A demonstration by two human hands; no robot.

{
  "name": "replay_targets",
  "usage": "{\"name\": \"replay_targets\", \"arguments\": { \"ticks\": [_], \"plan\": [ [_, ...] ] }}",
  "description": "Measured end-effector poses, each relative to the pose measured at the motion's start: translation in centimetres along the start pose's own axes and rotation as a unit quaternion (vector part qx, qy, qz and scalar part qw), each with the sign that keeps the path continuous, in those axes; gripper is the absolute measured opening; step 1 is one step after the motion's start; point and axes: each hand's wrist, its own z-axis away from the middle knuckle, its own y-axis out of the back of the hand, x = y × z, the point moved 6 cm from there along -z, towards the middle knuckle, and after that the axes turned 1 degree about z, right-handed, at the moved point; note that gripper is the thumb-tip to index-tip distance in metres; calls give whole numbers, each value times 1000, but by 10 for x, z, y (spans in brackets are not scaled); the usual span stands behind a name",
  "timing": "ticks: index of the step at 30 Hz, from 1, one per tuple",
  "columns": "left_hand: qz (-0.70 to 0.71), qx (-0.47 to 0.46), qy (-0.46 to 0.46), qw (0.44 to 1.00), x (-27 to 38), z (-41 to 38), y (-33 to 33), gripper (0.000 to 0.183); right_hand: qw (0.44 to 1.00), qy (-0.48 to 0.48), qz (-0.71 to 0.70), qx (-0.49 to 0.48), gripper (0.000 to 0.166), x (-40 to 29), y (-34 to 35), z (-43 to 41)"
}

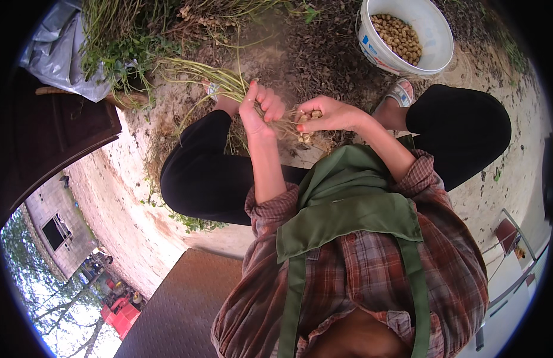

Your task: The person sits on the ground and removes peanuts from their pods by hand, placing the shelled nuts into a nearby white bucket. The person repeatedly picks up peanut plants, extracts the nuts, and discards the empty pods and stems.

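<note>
My left hand [262, 107] is closed around the stems of a pulled peanut plant [214, 80], whose long green stalks trail off to the upper left. Close by on the right, my right hand [332, 115] has its fingers curled about a cluster of pale peanut pods [308, 118] at the root end. Thin roots stretch between the two hands. A few pods hang below my right fingers. Beyond my right hand, a white plastic bucket [440, 42] holds many loose peanuts [396, 38].
A heap of peanut plants [133, 40] lies at the upper left beside grey plastic sheeting [66, 58]. Dark dry plant litter [330, 49] covers the ground ahead. A rusty metal plate [182, 304] is at the lower left, and a dark wooden piece [57, 121] stands at the left.
</note>
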Motion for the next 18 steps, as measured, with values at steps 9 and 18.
{"name": "replay_targets", "arguments": {
  "ticks": [9,18],
  "plan": [
    [-27,80,-33,996,-8,-6,10,35,921,58,235,304,27,1,13,-1],
    [18,79,-33,996,0,-5,15,34,969,-115,-179,123,15,38,26,-2]
  ]
}}
